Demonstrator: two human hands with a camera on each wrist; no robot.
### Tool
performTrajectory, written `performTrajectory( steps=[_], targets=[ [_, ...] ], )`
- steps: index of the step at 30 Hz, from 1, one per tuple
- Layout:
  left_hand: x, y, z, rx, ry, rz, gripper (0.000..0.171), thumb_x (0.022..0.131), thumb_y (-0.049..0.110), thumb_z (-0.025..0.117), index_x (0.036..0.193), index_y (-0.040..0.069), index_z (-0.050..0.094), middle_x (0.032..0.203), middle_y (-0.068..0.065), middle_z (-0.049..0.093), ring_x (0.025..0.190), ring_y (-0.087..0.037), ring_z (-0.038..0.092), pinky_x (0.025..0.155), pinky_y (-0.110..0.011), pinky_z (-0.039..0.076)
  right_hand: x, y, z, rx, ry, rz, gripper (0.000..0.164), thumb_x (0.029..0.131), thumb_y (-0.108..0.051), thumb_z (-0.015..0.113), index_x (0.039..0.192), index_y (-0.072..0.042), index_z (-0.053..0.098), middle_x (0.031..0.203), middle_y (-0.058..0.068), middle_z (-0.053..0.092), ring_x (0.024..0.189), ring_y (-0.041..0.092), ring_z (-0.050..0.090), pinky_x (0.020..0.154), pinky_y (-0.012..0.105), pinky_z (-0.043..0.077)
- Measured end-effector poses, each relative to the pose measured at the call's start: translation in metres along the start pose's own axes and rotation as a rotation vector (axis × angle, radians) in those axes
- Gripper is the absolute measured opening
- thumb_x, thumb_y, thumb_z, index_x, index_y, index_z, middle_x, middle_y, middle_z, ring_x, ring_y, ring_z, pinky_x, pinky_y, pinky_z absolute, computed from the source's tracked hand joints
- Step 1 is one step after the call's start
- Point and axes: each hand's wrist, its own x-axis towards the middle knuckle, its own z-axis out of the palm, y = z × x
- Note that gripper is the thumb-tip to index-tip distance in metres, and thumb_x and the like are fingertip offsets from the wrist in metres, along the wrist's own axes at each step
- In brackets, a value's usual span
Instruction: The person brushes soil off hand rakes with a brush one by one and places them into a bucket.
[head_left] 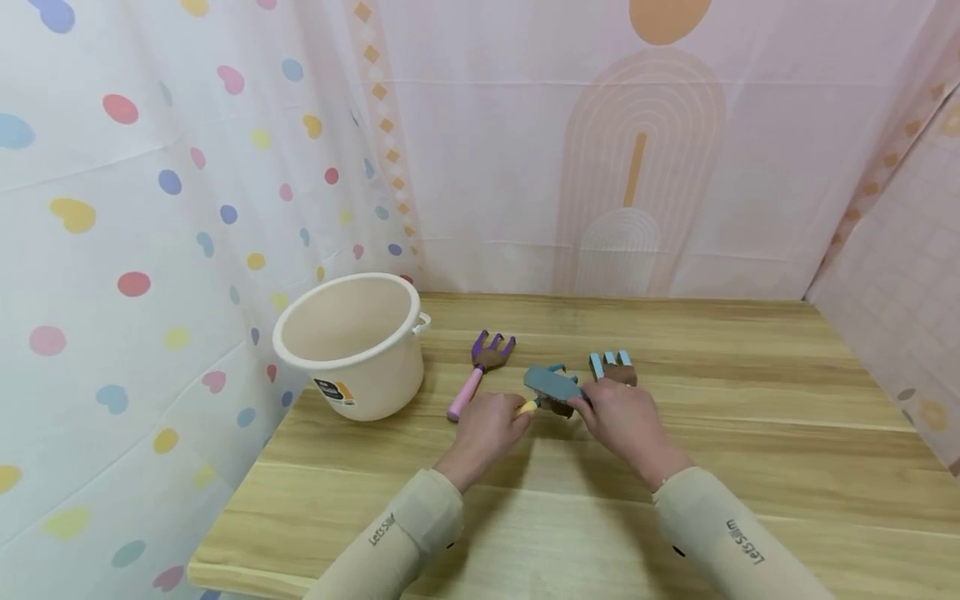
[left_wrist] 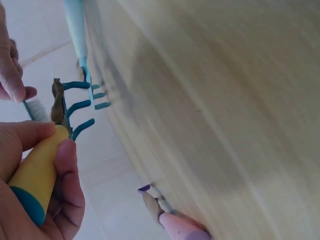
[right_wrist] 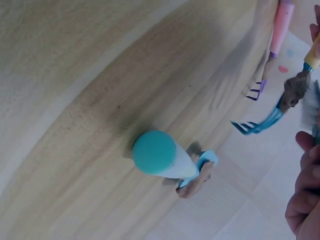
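Observation:
In the head view my left hand (head_left: 489, 425) grips the yellow handle of a small garden hand rake (left_wrist: 44, 167). Its teal tines curve downward, and brown, mud-like stuff clings to its neck. My right hand (head_left: 628, 423) holds a scrub brush (head_left: 552, 383) with a blue-grey back and pale bristles, over the rake's head. From the head view, whether the bristles touch the rake is hidden. Left of the hands lies a hand rake with a pink handle and purple tines (head_left: 468, 392). Beyond my right hand is a light-blue hand rake (right_wrist: 182, 162) with a teal-ended handle. Both carry brown patches.
A cream bucket (head_left: 378, 383) with a side lug and a dark label stands at the left of the wooden table (head_left: 750, 417). Patterned curtains (head_left: 480, 167) hang behind the table and along both sides. The table's left edge runs close to the bucket.

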Motion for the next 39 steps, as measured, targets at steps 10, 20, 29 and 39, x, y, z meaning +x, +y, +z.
performTrajectory(
  steps=[10, 20, 29, 39],
  targets=[
    [-0.0027, 0.0045, 0.0006, 0.077, 0.020, 0.030, 0.028, 0.094, 0.029, 0.068, 0.069, 0.018, 0.060, 0.056, 0.009, 0.046, 0.052, -0.010, 0.046, 0.050, -0.029, 0.038, 0.0024, -0.0025, -0.0019, -0.074, -0.081, 0.065, 0.032, 0.095, -0.035, 0.067, 0.073, -0.012, 0.060, 0.067, 0.001, 0.058, 0.053, 0.017, 0.054, 0.047, 0.037, 0.046],
    [-0.0037, 0.0074, 0.0020, 0.098, -0.005, 0.031, 0.028, 0.094, 0.029, 0.067, 0.070, 0.017, 0.060, 0.057, 0.008, 0.047, 0.052, -0.009, 0.045, 0.049, -0.028, 0.037, 0.0007, 0.0014, 0.0008, -0.065, -0.083, 0.126, 0.033, 0.095, -0.036, 0.066, 0.074, -0.012, 0.061, 0.069, 0.004, 0.062, 0.055, 0.023, 0.059, 0.047, 0.041, 0.047],
    [-0.0048, 0.0081, 0.0021, 0.088, -0.017, 0.015, 0.031, 0.095, 0.030, 0.066, 0.068, 0.018, 0.058, 0.056, 0.008, 0.045, 0.050, -0.008, 0.043, 0.046, -0.026, 0.035, 0.0016, 0.0028, 0.0006, -0.033, -0.122, 0.170, 0.034, 0.097, -0.037, 0.064, 0.074, -0.012, 0.060, 0.068, 0.004, 0.061, 0.053, 0.020, 0.056, 0.046, 0.040, 0.046],
    [-0.0057, 0.0076, 0.0035, 0.101, -0.001, 0.023, 0.031, 0.095, 0.029, 0.065, 0.067, 0.018, 0.057, 0.055, 0.009, 0.044, 0.049, -0.007, 0.042, 0.046, -0.026, 0.034, 0.0021, 0.0031, 0.0019, 0.021, -0.173, 0.238, 0.036, 0.099, -0.038, 0.060, 0.074, -0.013, 0.059, 0.063, 0.001, 0.055, 0.053, 0.018, 0.052, 0.045, 0.036, 0.042]
  ],
)
